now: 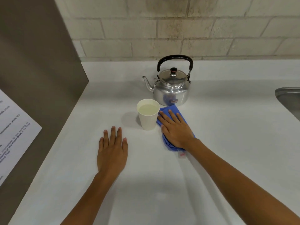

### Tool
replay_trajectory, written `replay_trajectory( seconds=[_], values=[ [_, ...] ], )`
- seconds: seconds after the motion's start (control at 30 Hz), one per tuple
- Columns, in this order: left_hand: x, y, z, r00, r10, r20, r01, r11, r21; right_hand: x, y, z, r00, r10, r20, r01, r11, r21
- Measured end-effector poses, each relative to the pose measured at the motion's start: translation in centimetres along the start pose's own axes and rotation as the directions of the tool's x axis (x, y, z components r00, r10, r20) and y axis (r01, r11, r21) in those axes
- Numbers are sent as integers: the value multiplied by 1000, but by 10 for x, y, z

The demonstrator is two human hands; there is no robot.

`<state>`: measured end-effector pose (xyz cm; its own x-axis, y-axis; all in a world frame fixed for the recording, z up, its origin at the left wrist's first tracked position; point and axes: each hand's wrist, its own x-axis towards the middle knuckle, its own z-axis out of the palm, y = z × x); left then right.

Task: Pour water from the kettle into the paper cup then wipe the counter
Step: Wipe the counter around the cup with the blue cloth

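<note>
A shiny steel kettle (172,90) with a black handle stands upright at the back of the white counter (227,143), spout pointing left. Just in front of it stands a white paper cup (148,117) holding water. A blue cloth (172,109) lies flat on the counter right of the cup. My right hand (176,129) presses flat on the cloth, fingers spread, its fingertips close to the cup and the kettle's base. Left of the cup, my left hand (112,151) rests palm down on the bare counter, holding nothing.
A brown panel (40,70) walls off the left side, with a printed paper sheet (13,132) stuck on it. A brick-tile wall (178,30) runs behind the counter. The corner of a steel sink (290,98) shows at the right edge.
</note>
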<state>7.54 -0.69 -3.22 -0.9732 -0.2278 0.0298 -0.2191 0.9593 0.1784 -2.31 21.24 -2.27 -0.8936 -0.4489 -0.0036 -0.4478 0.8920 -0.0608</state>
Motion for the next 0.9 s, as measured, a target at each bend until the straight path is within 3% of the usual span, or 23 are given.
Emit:
replay_trajectory(
  seconds=[0.13, 0.3, 0.37, 0.47, 0.53, 0.6, 0.67, 0.77, 0.9],
  values=[
    [0, -2, 0, 1000, 5, -8, -5, 1000, 10, -9, 41, -4, 989, 147, -35, -146, 989, 30],
    [0, 1, 0, 1000, 11, -5, -11, 1000, 14, -21, 44, -10, 904, 428, -25, -427, 904, 32],
    [0, 2, 0, 1000, 13, -6, -13, 1000, 14, -30, 9, -8, 912, 408, -30, -407, 913, 34],
    [1, 2, -1, 1000, 13, -4, -13, 1000, 9, -69, -41, -2, 978, 207, -35, -205, 978, 35],
    [0, 2, -1, 1000, 12, -4, -12, 1000, 3, -92, -39, -6, 992, 122, -16, -122, 992, 34],
    [0, 1, -1, 1000, 11, -4, -11, 1000, 2, -103, -10, -11, 987, 159, -12, -159, 987, 2],
    [-1, 1, -1, 1000, 8, -3, -8, 1000, -3, -104, 14, -13, 958, 288, 1, -288, 957, -32],
    [-1, 2, -1, 1000, 4, -7, -4, 1000, -21, -100, -4, -11, 901, 432, 27, -431, 902, -31],
    [1, 2, 1, 1000, -15, -4, 15, 999, -32, -107, -87, -6, 943, 332, -3, -331, 940, 80]
  ],
)
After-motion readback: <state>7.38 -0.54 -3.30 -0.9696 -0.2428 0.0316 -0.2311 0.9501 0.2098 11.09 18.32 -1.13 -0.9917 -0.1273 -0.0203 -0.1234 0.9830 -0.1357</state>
